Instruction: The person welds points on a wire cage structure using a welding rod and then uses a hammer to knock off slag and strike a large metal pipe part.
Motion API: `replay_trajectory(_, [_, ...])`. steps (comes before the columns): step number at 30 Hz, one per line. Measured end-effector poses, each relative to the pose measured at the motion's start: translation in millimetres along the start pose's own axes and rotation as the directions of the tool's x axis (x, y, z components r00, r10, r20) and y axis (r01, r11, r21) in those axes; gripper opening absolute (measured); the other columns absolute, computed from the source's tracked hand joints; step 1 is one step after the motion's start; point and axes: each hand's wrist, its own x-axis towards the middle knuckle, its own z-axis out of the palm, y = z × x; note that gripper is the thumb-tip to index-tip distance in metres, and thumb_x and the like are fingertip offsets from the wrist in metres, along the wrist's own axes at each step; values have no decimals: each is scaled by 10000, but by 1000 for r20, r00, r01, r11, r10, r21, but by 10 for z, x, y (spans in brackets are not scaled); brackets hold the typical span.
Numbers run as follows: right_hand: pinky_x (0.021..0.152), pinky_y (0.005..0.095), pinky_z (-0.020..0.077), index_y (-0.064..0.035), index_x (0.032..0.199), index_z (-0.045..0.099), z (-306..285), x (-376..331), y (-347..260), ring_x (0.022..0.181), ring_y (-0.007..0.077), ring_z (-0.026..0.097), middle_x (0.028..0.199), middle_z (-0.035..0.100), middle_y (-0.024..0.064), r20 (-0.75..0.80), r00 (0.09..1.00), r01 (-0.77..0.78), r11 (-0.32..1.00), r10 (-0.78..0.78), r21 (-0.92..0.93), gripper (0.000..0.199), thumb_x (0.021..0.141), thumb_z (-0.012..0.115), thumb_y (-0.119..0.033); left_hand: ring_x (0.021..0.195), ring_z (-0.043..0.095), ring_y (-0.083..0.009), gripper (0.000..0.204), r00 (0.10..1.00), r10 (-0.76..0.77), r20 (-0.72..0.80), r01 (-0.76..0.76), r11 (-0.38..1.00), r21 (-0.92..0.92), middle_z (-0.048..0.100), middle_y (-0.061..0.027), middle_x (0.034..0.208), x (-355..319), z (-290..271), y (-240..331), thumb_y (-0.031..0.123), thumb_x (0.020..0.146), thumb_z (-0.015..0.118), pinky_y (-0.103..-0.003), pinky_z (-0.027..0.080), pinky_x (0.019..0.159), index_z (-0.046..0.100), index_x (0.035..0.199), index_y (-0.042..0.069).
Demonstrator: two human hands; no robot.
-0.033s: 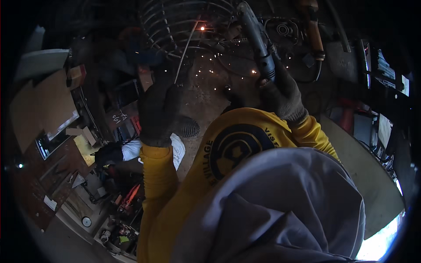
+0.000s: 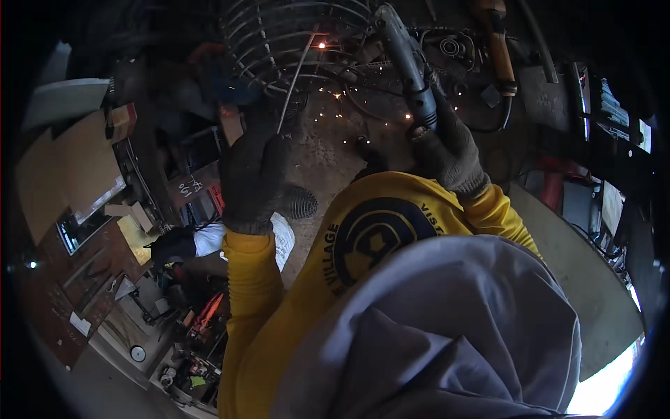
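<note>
My left hand [image 2: 255,174], in a dark knit glove, is closed around the lower end of a thin metal rod [image 2: 296,77]. The rod slants up to a round cage of bent metal bars [image 2: 258,52], its tip close to a glowing orange spot [image 2: 322,45]. On the right, my gloved right hand [image 2: 450,150] grips a long grey handheld tool [image 2: 403,49] with a dark ringed collar; its exact kind is unclear. The tool's upper end leans toward the cage's right side. Small bright sparks [image 2: 338,96] are scattered below the cage.
An orange-handled tool [image 2: 499,52] with a dark cable lies at the upper right. Cardboard sheets [image 2: 77,171] and a cluttered brown bench [image 2: 63,279] stand on the left. A pale board [image 2: 586,279] is at the right. A dark shoe sole [image 2: 303,202] shows beside my left hand.
The sparks below the cage have shifted, with a small cluster now showing near the middle. The grey tool has moved very slightly left; my left hand and the rod look the same.
</note>
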Motion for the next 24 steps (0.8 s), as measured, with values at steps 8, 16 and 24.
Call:
replay_trajectory(8, [902,339,508,-31,1589,329,24,8,-92,983,239,692,1122,696,202,-23,999,-50,995,49,-81,744,959,678,-216,906,696,-187,262,1000,-1,10,2,997,-76,717,-126,1087,-14,5,-60,60,959,672,-324,562,794,687,1216,12])
replay_trajectory(16, [926,341,508,-8,1562,376,80,26,-142,1053,260,683,1183,682,225,-44,998,-54,993,50,-106,716,966,694,-244,958,717,-209,278,999,20,49,-21,1000,14,725,-132,1113,13,-32,-68,67,957,688,-320,572,847,647,1224,3])
replay_trajectory(24, [759,275,542,-59,1577,373,111,44,-150,839,104,636,1015,678,55,0,999,-52,998,52,-37,660,989,664,-137,778,607,-113,154,945,-319,72,316,838,-444,669,-45,871,34,7,105,90,957,671,-288,514,697,681,1073,-11])
